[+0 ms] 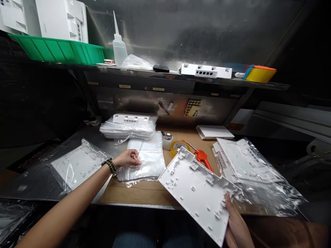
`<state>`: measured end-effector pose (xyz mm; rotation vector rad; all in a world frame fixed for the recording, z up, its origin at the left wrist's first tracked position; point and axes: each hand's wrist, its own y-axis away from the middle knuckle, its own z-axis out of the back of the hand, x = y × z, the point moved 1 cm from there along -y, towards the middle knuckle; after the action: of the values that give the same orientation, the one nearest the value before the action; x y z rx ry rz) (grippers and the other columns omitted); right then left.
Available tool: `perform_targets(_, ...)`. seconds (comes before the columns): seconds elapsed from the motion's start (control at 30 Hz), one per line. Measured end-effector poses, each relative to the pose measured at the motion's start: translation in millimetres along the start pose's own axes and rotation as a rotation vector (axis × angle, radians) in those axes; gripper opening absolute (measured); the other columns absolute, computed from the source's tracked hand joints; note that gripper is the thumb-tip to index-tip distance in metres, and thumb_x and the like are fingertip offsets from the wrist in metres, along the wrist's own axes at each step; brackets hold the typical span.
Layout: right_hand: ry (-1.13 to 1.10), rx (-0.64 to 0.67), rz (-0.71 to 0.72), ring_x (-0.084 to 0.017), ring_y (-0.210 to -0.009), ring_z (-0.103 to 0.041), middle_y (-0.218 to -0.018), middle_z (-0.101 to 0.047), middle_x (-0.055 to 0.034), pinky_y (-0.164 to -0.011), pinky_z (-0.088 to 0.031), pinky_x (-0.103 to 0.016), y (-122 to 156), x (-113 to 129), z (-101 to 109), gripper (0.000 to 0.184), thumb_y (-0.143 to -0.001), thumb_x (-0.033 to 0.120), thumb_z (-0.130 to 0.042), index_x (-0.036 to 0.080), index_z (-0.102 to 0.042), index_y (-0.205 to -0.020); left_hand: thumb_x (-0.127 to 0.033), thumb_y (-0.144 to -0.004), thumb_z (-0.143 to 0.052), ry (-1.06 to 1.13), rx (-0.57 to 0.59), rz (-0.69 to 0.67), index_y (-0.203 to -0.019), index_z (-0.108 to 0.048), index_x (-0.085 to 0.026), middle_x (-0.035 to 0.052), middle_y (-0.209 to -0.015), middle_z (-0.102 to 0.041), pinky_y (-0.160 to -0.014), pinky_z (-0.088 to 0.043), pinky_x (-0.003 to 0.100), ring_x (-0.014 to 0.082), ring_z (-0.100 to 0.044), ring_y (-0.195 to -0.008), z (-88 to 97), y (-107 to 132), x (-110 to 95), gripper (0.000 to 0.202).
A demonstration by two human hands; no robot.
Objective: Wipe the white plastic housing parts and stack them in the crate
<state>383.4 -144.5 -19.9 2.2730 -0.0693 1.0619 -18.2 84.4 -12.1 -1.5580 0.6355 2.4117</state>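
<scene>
Head view: shows white plastic cases in a green tub on the shelf, a bagged white panel at left, and more bagged panels at right. Grips a bumpy white panel by its right edge with the right hand, thumb on the bumpy side. Curls the left hand's fingers over a pile of clear bags; cannot tell if pinching one.

Along the counter's front edge, left of middle, my left fingers could slide over bare brown cardboard. Rightward, the white plastic panel I hold overhangs that edge, barring me. Farther back, the dispenser bottle, tape roll and orange-handled tool crowd in; bagged panels block the right end.
</scene>
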Motion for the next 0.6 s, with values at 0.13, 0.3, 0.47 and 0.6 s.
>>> perform_targets(0.13, -0.018, 0.028, -0.045, -0.033, -0.115, -0.071, -0.125, -0.075, -0.0108, -0.100, -0.058, -0.048, 0.2, -3.6, -4.5, 0.079, -0.084, 0.055, -0.075, 0.020, -0.049, -0.149, -0.024, -0.088, -0.074, 0.021, -0.057, -0.036, -0.076, -0.059, -0.015, -0.0008, -0.082, -0.066, -0.075, -0.057, 0.034, 0.0155, -0.065, -0.077, 3.1, -0.5, -3.7, 0.021)
perform_targets(0.3, 0.023, 0.160, -0.138, -0.036, -0.114, -0.071, -0.117, -0.077, -0.0139, -0.096, -0.057, -0.052, 0.5, -21.6, -21.2, 0.074, -0.079, 0.060, -0.078, 0.018, -0.061, -0.137, -0.031, -0.082, -0.079, 0.050, 0.049, -0.051, -0.071, -0.058, -0.017, -0.0015, -0.072, -0.065, -0.068, -0.055, 0.032, 0.0160, -0.065, -0.073, -17.2, 16.0, -30.6, 0.028)
perform_targets(0.47, 0.146, 0.434, -0.156, -0.037, -0.113, -0.071, -0.104, -0.080, -0.0135, -0.097, -0.054, -0.052, 8.5, -59.1, -66.8, 0.064, -0.078, 0.065, -0.076, 0.019, -0.072, -0.122, -0.044, -0.067, -0.086, 0.182, 0.172, -0.090, -0.072, -0.049, -0.022, 0.0029, -0.075, -0.072, -0.072, -0.057, 0.038, 0.0217, -0.071, -0.076, -64.2, 31.3, -53.0, 0.044)
perform_targets(0.6, 0.138, 0.610, -0.158, -0.037, -0.110, -0.071, -0.103, -0.079, -0.0123, -0.095, -0.055, -0.052, 7.1, -79.9, -107.3, 0.068, -0.075, 0.070, -0.076, 0.021, -0.073, -0.122, -0.038, -0.061, -0.088, 0.185, 0.108, -0.177, -0.068, -0.045, -0.024, -0.0003, -0.068, -0.067, -0.068, -0.052, 0.034, 0.0204, -0.067, -0.070, -99.5, 32.6, -46.1, 0.046)
